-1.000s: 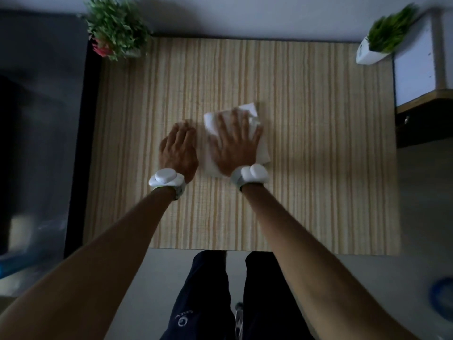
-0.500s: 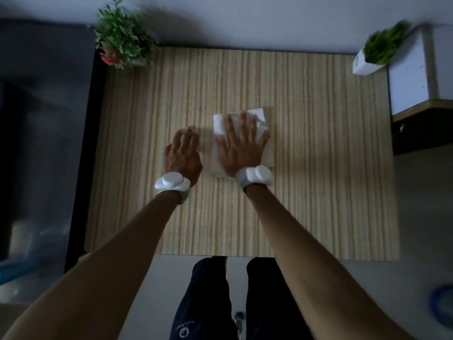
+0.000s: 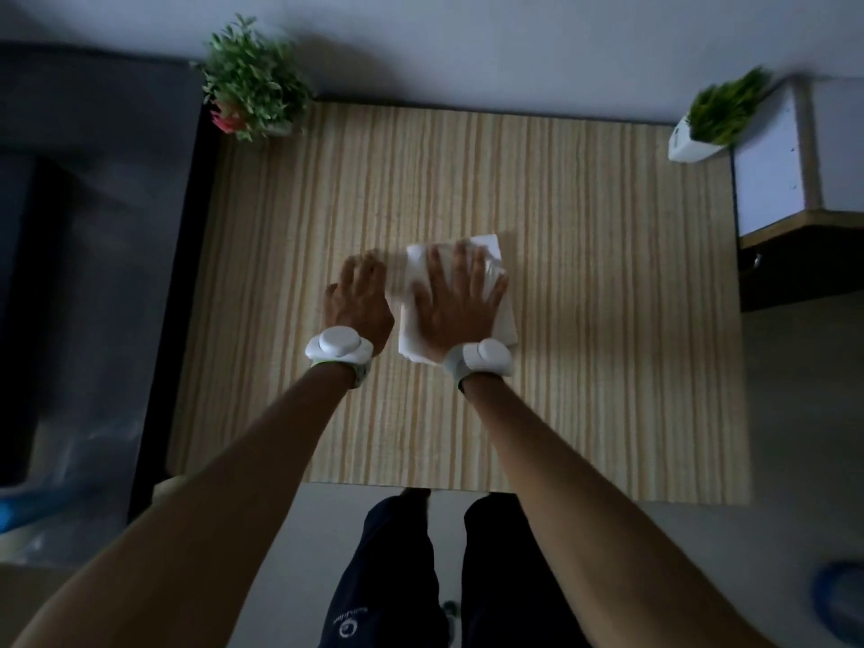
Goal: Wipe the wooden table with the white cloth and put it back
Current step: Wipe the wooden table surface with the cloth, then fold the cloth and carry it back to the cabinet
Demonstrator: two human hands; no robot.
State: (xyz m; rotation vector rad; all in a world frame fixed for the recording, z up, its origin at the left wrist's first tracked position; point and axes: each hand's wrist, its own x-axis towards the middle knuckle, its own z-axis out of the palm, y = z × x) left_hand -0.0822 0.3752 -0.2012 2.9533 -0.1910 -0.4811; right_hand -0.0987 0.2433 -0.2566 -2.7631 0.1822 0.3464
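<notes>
Dim light lay over a wooden table [image 3: 584,367] with a pale striped grain, which filled the middle of the frame below a grey-white wall. At its upper left corner stood a leafy potted plant [image 3: 252,77] with a touch of pink, and at the upper right corner a second green plant in a white pot [image 3: 701,128], just beside a white cabinet [image 3: 771,166].

Near the centre of the table lay the white cloth [image 3: 502,315], folded and flat. The right hand [image 3: 456,304] was pressed on top of it, palm down, fingers spread wide and flat, gripping nothing. The left hand [image 3: 357,301] rested palm down on the bare wood just left of the cloth, fingers extended and close together, holding nothing. Each wrist wore a white band. Dark trousers [image 3: 397,577] showed at the bottom centre of the frame.
</notes>
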